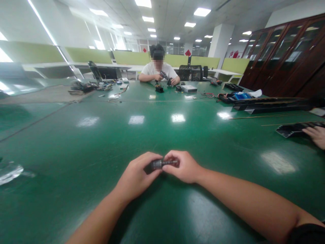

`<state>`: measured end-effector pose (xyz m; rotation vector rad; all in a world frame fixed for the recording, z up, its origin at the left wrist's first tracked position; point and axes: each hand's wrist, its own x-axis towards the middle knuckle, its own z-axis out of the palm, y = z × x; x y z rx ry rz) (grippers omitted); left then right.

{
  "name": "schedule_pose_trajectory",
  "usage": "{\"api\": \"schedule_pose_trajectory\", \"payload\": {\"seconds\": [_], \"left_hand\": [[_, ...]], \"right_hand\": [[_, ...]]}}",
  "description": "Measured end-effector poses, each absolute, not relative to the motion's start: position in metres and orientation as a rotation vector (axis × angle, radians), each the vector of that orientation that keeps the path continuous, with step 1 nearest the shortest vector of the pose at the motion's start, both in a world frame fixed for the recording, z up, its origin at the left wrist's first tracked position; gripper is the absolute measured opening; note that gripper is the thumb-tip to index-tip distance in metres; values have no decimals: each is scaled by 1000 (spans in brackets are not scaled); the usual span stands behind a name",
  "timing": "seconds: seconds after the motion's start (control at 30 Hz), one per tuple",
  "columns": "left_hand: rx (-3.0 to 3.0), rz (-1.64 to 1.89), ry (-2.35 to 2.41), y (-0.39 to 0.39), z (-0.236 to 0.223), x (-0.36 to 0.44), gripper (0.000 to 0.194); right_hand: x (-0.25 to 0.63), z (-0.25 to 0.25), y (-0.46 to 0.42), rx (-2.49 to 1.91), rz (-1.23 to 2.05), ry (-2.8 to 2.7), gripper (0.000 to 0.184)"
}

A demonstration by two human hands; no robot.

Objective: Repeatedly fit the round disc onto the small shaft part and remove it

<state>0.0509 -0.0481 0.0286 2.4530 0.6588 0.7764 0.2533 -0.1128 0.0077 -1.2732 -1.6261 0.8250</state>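
Note:
Just above the green tabletop, near its front, I hold a small dark cylindrical metal part [157, 164] that lies level between my hands. A narrower shaft sticks out of it to the right. My left hand [138, 174] is closed around the thick body, its thumb and fingers wrapped about it. With thumb and fingers, my right hand [184, 166] pinches the part near the shaft. Palm and fingers hide some of it, so its exact kind cannot be made out.
Opposite sits a person [157, 69] holding a power drill [165, 75] beside a small black box [159, 88]. Electronic parts [101, 84] lie at the back left. At right, another person's hand [316, 135] touches a black channel [289, 130]. A clear glass object [11, 173] stands left.

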Motion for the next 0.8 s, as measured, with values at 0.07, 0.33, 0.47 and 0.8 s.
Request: {"api": "schedule_pose_trajectory", "payload": {"seconds": [0.07, 0.33, 0.47, 0.8], "left_hand": [[2452, 785, 631, -48, 30, 51, 20], [2459, 799, 613, -49, 29, 51, 20], [2459, 835, 639, -49, 29, 51, 19], [2467, 886, 660, -47, 28, 52, 20]], "right_hand": [[253, 8, -113, -1253, 827, -1624, 15], [253, 10, -113, -1216, 846, -1598, 12], [253, 10, -112, -1222, 829, -1595, 12], [253, 9, -111, -1236, 798, -1582, 12]]}}
